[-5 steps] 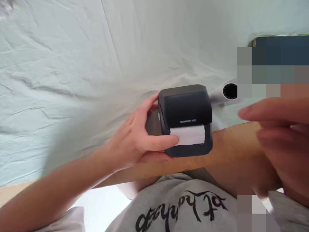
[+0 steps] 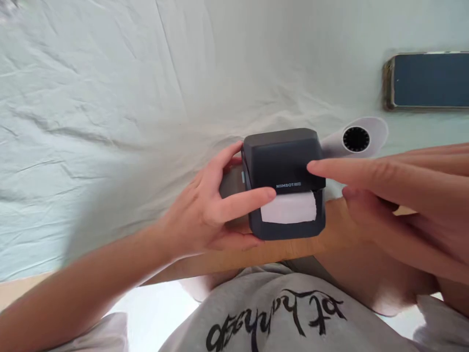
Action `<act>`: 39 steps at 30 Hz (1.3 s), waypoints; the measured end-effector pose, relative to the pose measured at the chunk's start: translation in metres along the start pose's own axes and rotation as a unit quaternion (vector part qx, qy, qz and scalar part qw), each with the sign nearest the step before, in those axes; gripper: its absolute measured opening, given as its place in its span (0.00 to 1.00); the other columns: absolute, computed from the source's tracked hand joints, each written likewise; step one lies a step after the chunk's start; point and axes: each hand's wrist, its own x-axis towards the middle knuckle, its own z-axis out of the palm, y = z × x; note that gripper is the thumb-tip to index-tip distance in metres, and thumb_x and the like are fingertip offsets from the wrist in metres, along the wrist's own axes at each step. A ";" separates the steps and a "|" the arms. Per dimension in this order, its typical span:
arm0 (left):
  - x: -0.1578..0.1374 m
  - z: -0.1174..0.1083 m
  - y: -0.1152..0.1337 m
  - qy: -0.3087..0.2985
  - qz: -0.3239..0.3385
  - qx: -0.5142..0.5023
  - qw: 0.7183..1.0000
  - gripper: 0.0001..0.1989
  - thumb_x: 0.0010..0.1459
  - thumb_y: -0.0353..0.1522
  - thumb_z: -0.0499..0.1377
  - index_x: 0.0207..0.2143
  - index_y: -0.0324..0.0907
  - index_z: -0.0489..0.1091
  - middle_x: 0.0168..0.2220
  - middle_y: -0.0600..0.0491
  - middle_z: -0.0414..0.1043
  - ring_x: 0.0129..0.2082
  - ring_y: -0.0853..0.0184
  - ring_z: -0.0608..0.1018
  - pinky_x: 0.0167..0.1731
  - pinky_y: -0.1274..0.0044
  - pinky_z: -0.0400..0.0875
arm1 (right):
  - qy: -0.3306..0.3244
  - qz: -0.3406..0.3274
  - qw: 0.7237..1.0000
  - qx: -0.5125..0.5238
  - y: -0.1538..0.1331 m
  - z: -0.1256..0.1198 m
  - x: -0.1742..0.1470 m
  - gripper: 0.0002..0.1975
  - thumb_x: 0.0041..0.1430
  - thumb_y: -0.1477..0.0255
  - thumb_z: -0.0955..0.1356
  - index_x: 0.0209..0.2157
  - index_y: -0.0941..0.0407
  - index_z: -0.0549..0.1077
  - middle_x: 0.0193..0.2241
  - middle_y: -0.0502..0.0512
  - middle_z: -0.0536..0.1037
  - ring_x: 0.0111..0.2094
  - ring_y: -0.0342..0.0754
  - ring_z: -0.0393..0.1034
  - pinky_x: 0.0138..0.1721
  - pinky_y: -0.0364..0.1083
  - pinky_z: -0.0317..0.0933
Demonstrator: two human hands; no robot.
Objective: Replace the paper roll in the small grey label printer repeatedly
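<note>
My left hand [image 2: 214,200] grips a dark label printer [image 2: 278,156] from its left side, the thumb and fingers spread around the casing. One finger lies across the front, its tip by the lower edge of the lid, near the NIIMBOT lettering. Below that lid shows a strip of white label paper [image 2: 289,208]. From the right comes my right hand [image 2: 410,195], its fingers apart with nothing between them. Its outstretched index finger reaches over the lid's right side; whether it presses there I cannot tell. The lid looks closed.
Behind the printer's right side lies a pale cylindrical object [image 2: 379,134] with a dark round end. A phone [image 2: 428,80] rests farther back at the right. A wrinkled light cloth [image 2: 120,93] covers the table, and a wooden edge [image 2: 234,266] runs in front.
My right hand has come leftward, bringing its index finger to the printer's lid. One finger of my left hand has moved up from the paper to the lid's edge.
</note>
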 end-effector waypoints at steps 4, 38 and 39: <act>0.002 -0.004 0.002 -0.040 -0.023 0.025 0.999 0.37 0.85 0.59 0.70 0.86 0.63 0.69 0.92 0.40 0.63 0.88 0.34 0.77 0.78 0.40 0.89 | -0.007 -0.004 1.000 -0.002 -0.024 0.001 0.027 0.38 0.76 0.59 0.74 0.84 0.37 0.82 0.23 0.53 0.66 0.32 0.56 0.66 0.35 0.53 0.57; -0.003 -0.017 -0.011 -0.112 -0.111 0.062 0.985 0.71 0.71 0.74 0.73 0.96 0.49 0.48 0.93 0.32 0.60 0.90 0.29 0.72 0.85 0.42 0.79 | 0.009 0.083 0.959 0.270 -0.035 0.013 0.047 0.11 0.78 0.62 0.66 0.39 0.51 0.68 0.23 0.48 0.71 0.24 0.45 0.61 0.33 0.50 0.52; -0.004 -0.017 -0.007 -0.118 -0.116 0.075 0.983 0.71 0.72 0.73 0.72 0.97 0.48 0.47 0.94 0.32 0.59 0.91 0.29 0.70 0.86 0.42 0.78 | -0.016 0.095 0.958 0.272 -0.035 0.014 0.049 0.12 0.78 0.60 0.65 0.39 0.51 0.68 0.24 0.49 0.72 0.24 0.46 0.61 0.34 0.51 0.52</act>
